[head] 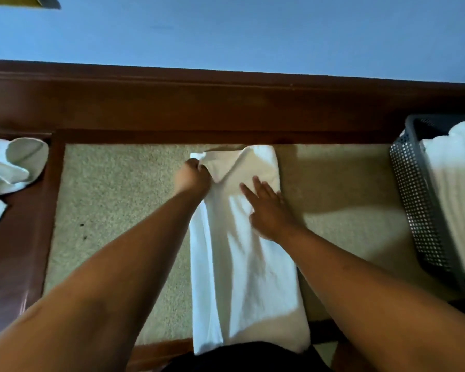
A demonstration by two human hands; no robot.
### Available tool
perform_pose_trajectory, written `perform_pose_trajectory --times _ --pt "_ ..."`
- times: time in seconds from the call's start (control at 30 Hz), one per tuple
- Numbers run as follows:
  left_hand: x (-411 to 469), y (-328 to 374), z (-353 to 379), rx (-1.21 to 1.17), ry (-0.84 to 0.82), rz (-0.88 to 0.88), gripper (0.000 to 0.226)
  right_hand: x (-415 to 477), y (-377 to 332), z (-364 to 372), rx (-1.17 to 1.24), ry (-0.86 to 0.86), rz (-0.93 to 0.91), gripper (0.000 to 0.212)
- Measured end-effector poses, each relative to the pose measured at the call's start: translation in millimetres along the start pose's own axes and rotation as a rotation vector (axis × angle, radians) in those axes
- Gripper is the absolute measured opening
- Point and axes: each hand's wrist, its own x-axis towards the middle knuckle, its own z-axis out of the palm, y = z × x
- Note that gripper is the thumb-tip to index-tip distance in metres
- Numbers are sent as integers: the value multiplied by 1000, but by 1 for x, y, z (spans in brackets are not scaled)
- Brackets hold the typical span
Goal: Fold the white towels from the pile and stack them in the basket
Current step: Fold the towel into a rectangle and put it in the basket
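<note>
A white towel (242, 264) lies as a long folded strip down the middle of the table's speckled beige top (113, 210). My left hand (192, 177) pinches the towel's far left corner, which is lifted and turned over. My right hand (269, 208) presses flat on the towel's upper part with fingers spread. A crumpled pile of white towels (8, 167) sits at the left edge. At the right stands a grey perforated basket (416, 200) holding folded white towels (457, 189).
The table has a dark brown wooden frame (19, 251) and a raised wooden back rail (226, 103) against a blue wall. Bare beige surface lies on both sides of the towel. The basket's wall rises at the right edge.
</note>
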Motion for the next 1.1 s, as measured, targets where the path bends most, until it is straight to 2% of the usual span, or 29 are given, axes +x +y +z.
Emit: perform_pose_trajectory --times 0.07,0.17,0.3,0.37,0.43,0.57,0.67,0.77,0.87,0.97,1.1 --pt "15 -2 -6 -119 50 -148 21 5 -1 -4 -4 -71 12 80" --pt "18 -7 -6 -201 66 -242 34 10 -2 -7 44 -135 39 83" --pt "7 -13 -6 -330 88 -245 25 12 2 -8 106 -139 24 84" --pt "-4 -16 -8 -322 65 -203 22 5 6 -4 109 -105 30 82" --pt "-22 -22 -10 -282 -20 -174 31 -10 8 4 86 -68 65 79" --pt "-87 -57 -10 -278 -240 -191 32 -55 -4 27 78 2 94 75" --pt "-142 -95 -3 -264 -315 -245 45 -96 -17 45 79 53 60 67" --pt "-203 -123 4 -269 -406 -267 38 -135 -21 67 145 17 52 62" --pt "-253 -146 11 -172 -547 -281 40 -168 -19 85 157 -45 58 65" --pt "-274 -157 8 -84 -528 -246 21 -195 -20 100 179 -67 74 65" --pt "-282 -152 -4 -35 -528 -199 44 -221 -24 118 186 -58 97 66"
